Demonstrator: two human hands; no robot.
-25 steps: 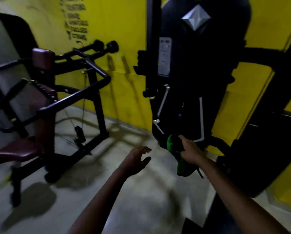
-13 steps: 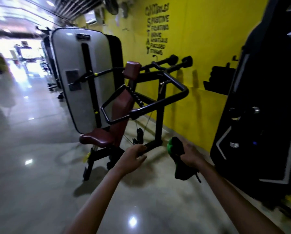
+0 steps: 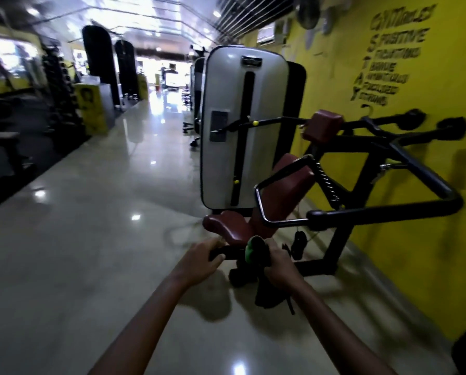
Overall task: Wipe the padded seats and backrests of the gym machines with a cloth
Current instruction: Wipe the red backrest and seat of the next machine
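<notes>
A gym machine stands ahead on the right with a maroon padded seat [image 3: 226, 226], a maroon backrest [image 3: 285, 185] and a small maroon head pad [image 3: 324, 125]. My right hand [image 3: 280, 269] grips a dark cloth with a green patch [image 3: 253, 251], held low in front of the seat. My left hand [image 3: 202, 259] hangs beside it with loosely curled fingers and holds nothing. Both hands are short of the seat, not touching it.
Black arm bars [image 3: 388, 209] jut out from the machine toward me. A white weight-stack cover [image 3: 226, 125] stands behind the seat. The yellow wall [image 3: 415, 239] runs along the right. A glossy floor aisle [image 3: 104, 212] stretches ahead, with dumbbell racks [image 3: 61, 98] on the left.
My view has swung left from the black machine to the maroon-padded one, which now looks closer. Both hands stay out in front, the right still gripping the cloth.
</notes>
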